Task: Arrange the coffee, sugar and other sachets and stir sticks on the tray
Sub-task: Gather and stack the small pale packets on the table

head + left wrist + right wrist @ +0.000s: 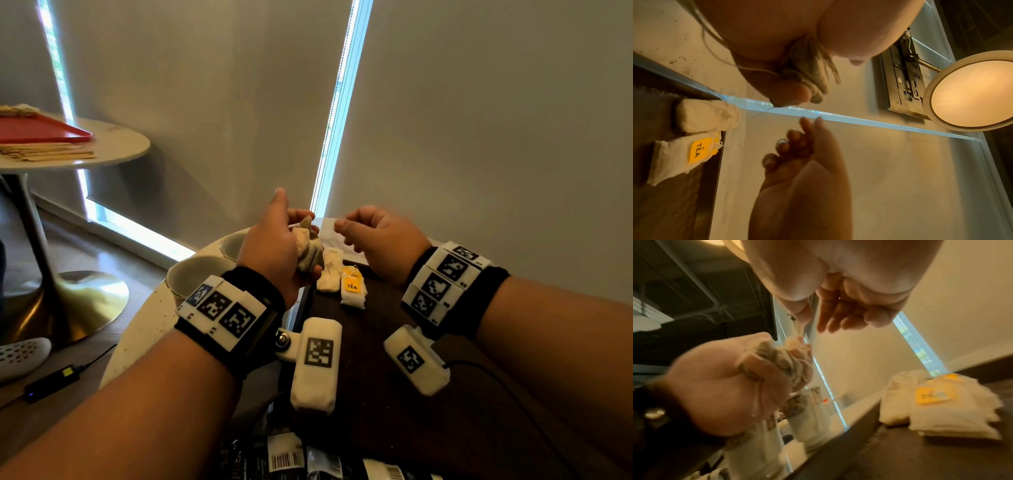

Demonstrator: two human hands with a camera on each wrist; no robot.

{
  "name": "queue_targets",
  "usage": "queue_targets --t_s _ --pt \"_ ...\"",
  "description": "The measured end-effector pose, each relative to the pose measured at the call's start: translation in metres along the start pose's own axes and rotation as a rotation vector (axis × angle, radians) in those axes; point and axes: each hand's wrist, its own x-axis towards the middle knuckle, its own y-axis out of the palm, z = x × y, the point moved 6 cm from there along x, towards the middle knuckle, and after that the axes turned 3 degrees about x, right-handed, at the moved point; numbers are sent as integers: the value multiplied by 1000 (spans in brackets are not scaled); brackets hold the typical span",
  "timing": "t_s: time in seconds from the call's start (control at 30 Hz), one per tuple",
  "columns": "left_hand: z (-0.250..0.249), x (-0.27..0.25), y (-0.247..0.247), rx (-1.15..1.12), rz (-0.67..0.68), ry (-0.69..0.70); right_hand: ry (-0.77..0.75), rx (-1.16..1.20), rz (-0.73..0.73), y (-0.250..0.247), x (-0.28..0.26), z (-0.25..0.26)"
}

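Cloth-soft and light, the bunched tea sachets (310, 250) sit crushed in the left hand (274, 246) above the dark tray (376, 342), right hand (380, 240) loosely curled and empty, so grip them by the body, not the strings.

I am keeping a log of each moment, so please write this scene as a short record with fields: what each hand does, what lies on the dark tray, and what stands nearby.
left hand: the left hand grips a bunch of tea bags
right hand: the right hand is raised beside it, fingers curled; whether it pinches a string cannot be told
dark tray: the dark tray holds two piles of tea bags, one pile with a yellow TEA tag
nearby: two white cups left of the tray
far table: red tray and wooden stir sticks
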Motion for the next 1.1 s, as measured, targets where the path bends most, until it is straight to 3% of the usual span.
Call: queue_targets --t_s 0.23,0.4,0.67,1.1 --pt "5 -3 6 -30 72 -82 -90 99 233 20 -19 23" --pt "7 -4 10 -71 62 -107 -53 99 150 20 -20 15" --pt "5 -7 14 -87 116 -87 -42 151 137 21 -22 11" --pt "8 -1 9 -101 78 -73 -44 167 31 9 -24 12"
